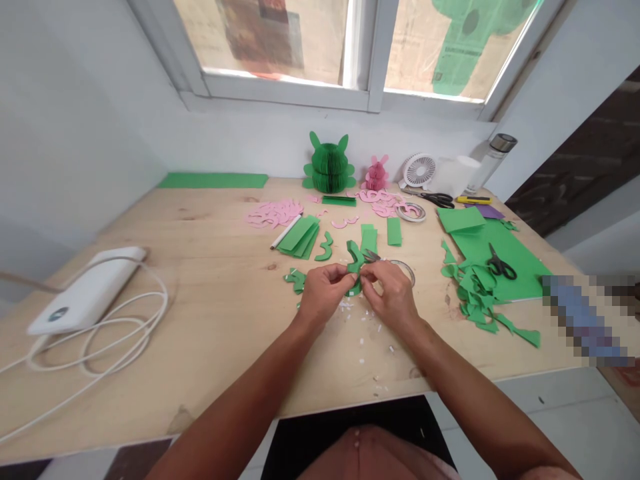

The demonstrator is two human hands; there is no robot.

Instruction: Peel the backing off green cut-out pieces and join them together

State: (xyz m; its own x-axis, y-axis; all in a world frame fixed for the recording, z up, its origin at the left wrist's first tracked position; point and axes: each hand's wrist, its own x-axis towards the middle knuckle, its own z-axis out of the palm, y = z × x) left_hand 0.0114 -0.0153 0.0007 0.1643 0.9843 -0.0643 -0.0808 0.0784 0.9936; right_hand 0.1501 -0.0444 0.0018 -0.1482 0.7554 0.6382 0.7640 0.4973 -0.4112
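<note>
Between the thumb and fingers of my left hand (327, 293) is a curvy green paper cut-out (355, 253), held just above the table. My right hand (393, 293) is closed in a pinch at the cut-out's right edge; what is in its fingertips is too small to make out. Scissor blades (371, 255) stick out past my right knuckles, and whether that hand holds them is hidden. A roll of tape (404, 270) lies partly behind the same hand. Another green cut-out (296, 280) with white bits on it lies left of my left hand, and a wavy green piece (325, 247) lies beyond.
Green strips (300, 237), pink cut-outs (275, 213) and a second tape roll (411, 212) lie farther back. Green and pink honeycomb paper figures (330, 167) stand by the wall near a small fan (419, 171). Green scraps (475, 287) and black-handled scissors (500, 265) are right; a white power bank (90, 293) with cable is left.
</note>
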